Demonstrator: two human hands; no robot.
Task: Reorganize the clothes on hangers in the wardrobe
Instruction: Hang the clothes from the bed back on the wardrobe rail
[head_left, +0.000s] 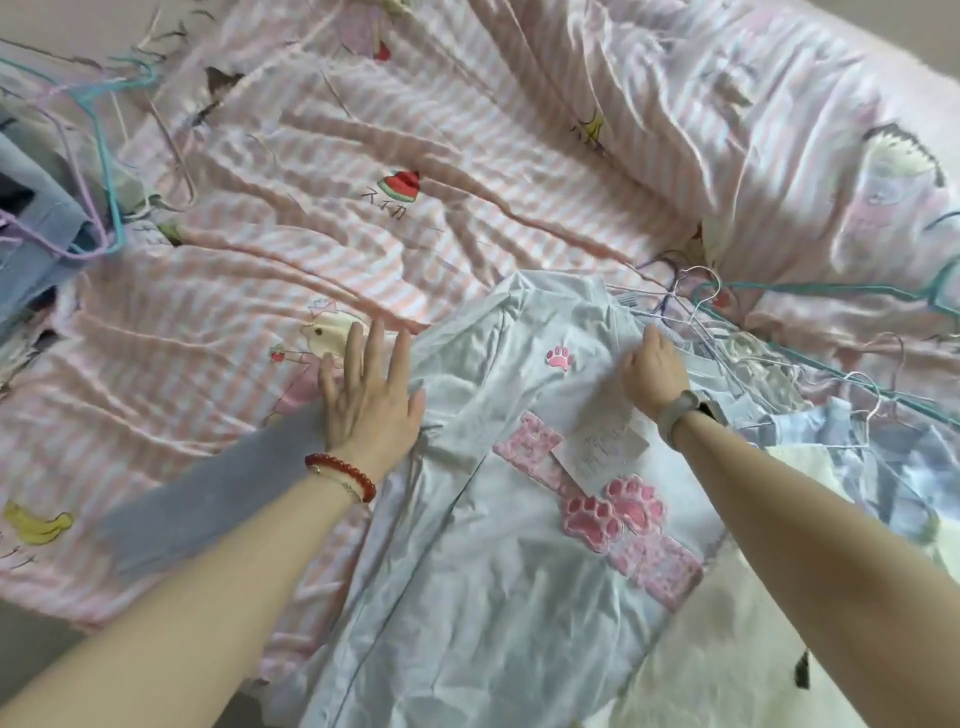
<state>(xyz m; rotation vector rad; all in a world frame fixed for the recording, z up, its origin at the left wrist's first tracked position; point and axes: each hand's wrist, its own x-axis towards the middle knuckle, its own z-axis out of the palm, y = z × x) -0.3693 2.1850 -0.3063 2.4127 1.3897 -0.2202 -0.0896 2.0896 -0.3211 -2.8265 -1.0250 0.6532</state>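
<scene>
Pale blue shirt (493, 545) lies flat, spread on the bed (260, 260), front up, with pink paw patches and pink lettering blocks across the chest, plus a small pink paw near the collar. A white paper tag (597, 449) sits on the shirt just above the big paws. Left hand (371, 400) lies flat at the shirt's left shoulder edge, fingers (358, 353) straight and slightly apart, palm down, partly on the shirt and partly on the bed cover. A red bead bracelet (340, 473) is on that wrist. Right hand (652, 371) presses on the shirt's upper right near the collar; its fingers point away from the camera and look mostly straight, but their tips are hard to make out. A grey watch band (685, 415) is on that wrist. Just right of the shirt lies a tangle of thin wire hangers (727, 332), white, lilac and teal, over more light blue clothing (857, 457). Below right of the shirt is a white fluffy item (753, 649). Far to the upper left of the shirt are more hangers (98, 156), teal and lilac, on a blue-grey garment (36, 234). The bed cover is pink-and-white striped with cartoon prints, and a bunched duvet (753, 130) lies to the upper right of the shirt.
</scene>
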